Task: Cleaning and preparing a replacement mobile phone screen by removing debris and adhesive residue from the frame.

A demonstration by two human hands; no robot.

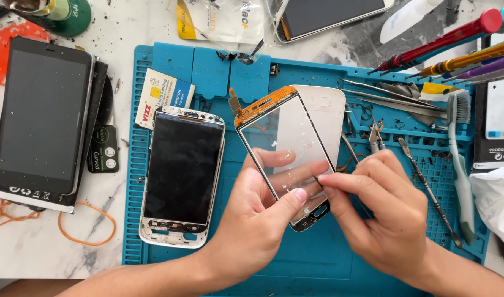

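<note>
While the left hand [257, 214] pinches the thin glass touch panel [285, 148] by its lower edge above the blue mat [329, 258], the right hand [373, 203] pinches something small at its rim; likely light, brittle, best held by edges.

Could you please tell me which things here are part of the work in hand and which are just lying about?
In hand: glass panel, left hand, right hand, blue mat.
Lying about: open phone, tablet, toothbrush, screwdrivers, rubber band.

Left of mat: large black tablet [42, 115], face up on white marble table [37, 253]
On blue silicone work mat [169, 60]: white-framed phone with dark screen [182, 176]
Right edge: white-green toothbrush [462, 165], coloured screwdrivers [455, 49]
</note>
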